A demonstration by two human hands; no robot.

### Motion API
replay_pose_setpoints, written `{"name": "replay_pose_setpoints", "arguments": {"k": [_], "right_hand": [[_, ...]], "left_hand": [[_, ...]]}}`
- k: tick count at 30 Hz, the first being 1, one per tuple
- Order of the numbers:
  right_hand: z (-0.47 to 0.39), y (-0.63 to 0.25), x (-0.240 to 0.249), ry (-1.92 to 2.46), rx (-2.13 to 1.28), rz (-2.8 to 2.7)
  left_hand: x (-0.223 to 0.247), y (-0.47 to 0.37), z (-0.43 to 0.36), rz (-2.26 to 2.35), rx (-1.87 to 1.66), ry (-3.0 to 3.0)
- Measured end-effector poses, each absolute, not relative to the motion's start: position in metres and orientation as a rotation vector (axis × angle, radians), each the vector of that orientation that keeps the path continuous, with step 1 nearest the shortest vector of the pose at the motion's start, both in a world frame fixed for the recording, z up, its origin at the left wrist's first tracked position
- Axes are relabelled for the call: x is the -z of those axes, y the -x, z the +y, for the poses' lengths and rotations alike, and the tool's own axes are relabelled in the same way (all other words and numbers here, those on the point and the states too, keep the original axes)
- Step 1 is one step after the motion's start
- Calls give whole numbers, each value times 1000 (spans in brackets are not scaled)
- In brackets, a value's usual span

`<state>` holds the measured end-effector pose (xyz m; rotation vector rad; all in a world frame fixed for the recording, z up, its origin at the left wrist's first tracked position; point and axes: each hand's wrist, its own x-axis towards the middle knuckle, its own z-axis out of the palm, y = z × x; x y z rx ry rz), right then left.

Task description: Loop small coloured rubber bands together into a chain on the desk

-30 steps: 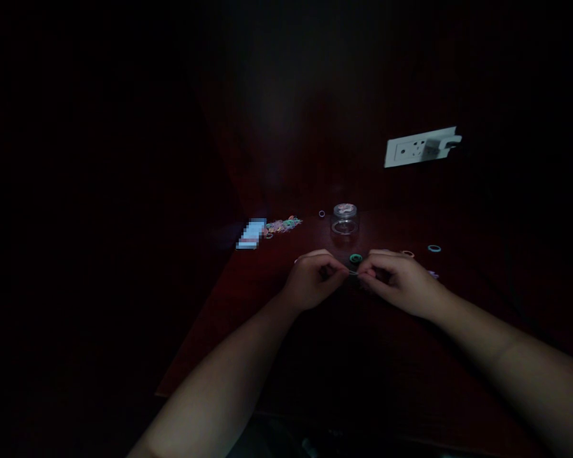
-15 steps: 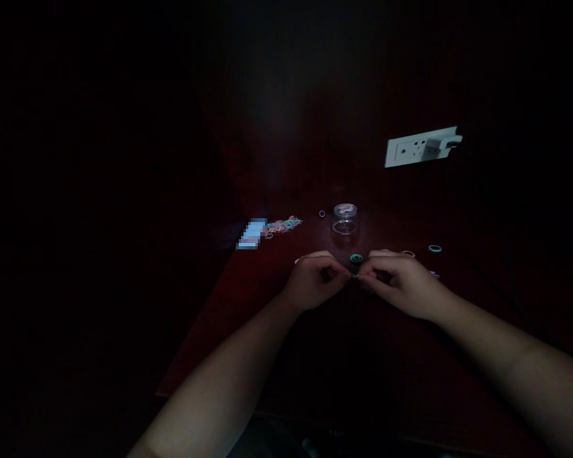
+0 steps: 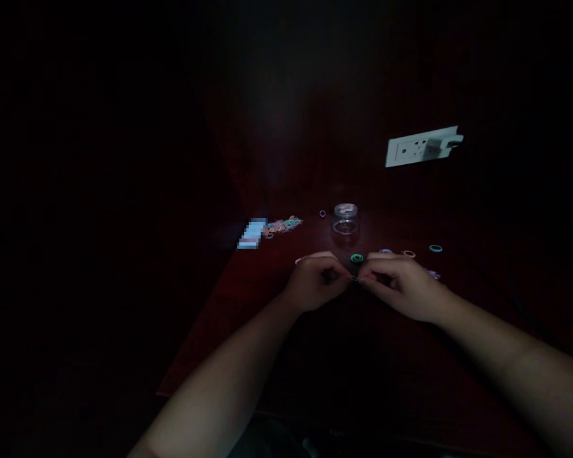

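Head view. I see the left hand point(image 3: 319, 280) and right hand point(image 3: 398, 285) pinched on a thin loop point(image 3: 355, 278) between their fingertips, on the near side of the green bands point(image 3: 356, 258) and the jar point(image 3: 346, 221). I judge the step to be two-handed loop handling; the next move calls for precise fingertip control.

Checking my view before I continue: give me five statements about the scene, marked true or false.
1. The left grip and right grip pinch a thin piece between them. True.
2. The clear jar stands nearer the camera than the grips. False: it stands beyond them.
3. The lit screen lies left of the pile of bands. True.
4. The blue ring lies inside the jar. False: it lies on the table, right of the jar.
5. The wall socket holds a plug. True.
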<state>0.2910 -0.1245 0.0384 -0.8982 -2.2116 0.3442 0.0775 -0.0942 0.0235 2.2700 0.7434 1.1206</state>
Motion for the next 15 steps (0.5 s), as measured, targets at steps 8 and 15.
{"name": "replay_pose_setpoints", "arguments": {"k": [8,15], "right_hand": [[-122,-291,-37,968,-283,-2166],[-117,-297,-31,971,-326,-2134]], "left_hand": [[-36,-58,-89,709,-1096,-2416],[-48,4,-66,1133,-765,-2232]]}}
